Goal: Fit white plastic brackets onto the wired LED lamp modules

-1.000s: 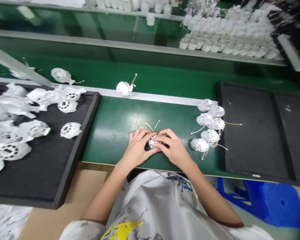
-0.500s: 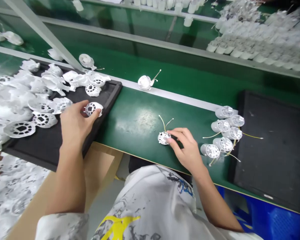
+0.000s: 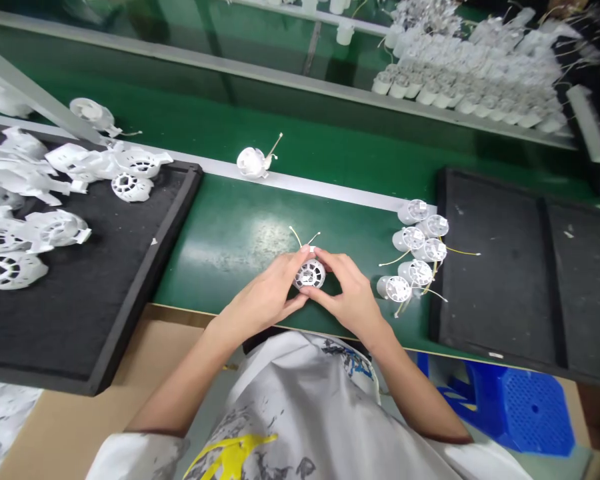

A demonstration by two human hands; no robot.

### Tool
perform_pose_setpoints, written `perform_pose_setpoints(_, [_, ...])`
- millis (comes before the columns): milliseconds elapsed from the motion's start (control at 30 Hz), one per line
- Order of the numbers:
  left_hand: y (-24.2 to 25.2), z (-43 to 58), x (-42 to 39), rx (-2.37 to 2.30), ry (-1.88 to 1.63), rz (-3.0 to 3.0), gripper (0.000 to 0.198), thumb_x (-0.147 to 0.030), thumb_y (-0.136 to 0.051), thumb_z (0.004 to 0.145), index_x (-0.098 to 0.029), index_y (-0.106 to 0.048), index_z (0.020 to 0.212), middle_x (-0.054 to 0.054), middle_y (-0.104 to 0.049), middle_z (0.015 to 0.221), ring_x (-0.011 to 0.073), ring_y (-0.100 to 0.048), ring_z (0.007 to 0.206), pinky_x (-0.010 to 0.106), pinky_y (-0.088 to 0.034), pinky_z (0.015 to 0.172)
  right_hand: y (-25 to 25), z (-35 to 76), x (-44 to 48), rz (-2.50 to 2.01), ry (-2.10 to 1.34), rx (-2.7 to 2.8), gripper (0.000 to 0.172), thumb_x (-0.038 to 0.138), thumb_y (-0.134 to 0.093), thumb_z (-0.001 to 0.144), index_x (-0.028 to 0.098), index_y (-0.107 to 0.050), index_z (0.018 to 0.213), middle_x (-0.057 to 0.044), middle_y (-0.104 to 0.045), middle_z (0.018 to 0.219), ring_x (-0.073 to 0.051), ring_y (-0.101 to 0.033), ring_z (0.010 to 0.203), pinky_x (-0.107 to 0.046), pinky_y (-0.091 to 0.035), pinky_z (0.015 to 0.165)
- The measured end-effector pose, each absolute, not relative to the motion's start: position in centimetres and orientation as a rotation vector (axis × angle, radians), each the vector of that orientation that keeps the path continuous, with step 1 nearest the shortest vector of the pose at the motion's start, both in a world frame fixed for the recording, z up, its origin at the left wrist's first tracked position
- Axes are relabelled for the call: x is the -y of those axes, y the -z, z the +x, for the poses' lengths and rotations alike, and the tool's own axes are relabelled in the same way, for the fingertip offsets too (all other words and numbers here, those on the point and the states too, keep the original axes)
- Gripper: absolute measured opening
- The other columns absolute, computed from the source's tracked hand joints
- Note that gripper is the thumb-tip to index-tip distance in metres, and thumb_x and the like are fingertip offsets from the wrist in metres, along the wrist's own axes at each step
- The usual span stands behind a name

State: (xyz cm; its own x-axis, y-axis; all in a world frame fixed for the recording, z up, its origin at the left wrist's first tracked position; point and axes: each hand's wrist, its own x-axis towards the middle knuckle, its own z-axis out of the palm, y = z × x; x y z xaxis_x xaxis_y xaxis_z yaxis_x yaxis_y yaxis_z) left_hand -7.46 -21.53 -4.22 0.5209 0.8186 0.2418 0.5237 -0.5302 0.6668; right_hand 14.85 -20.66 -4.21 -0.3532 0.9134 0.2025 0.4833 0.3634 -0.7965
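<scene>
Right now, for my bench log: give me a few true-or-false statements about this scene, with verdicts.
The left hand and right hand both hold a white perforated round part: true.
Two thin wires rise from it: true.
The white wired cylinders lie inside the right-hand black tray: false, they lie on the green mat beside it.
The left black tray holds white moulded plastic parts: true.
A blue plastic stool stands on the green mat: false, it is below the bench, at lower right.
</scene>
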Motion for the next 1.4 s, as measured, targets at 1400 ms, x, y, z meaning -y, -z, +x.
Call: perform_pose_setpoints(1400, [7.3, -8.1, 21.3, -1.46, -0.631, 2.183, 0.111, -0.023, -0.069, 0.09, -0.025, 0.005, 0.172, 0.012, -0.064, 0.141, 0.0355, -0.053, 0.133, 0.06, -0.036, 0.12, 3.6, 12.5, 18.8, -1.291, -0.675, 2.335, 0.043, 0.046, -0.071, 0.1, 0.027, -0.063, 0.138, -0.012, -0.067, 0.124, -0.032, -0.064, 0.114, -0.049, -0.058, 0.099])
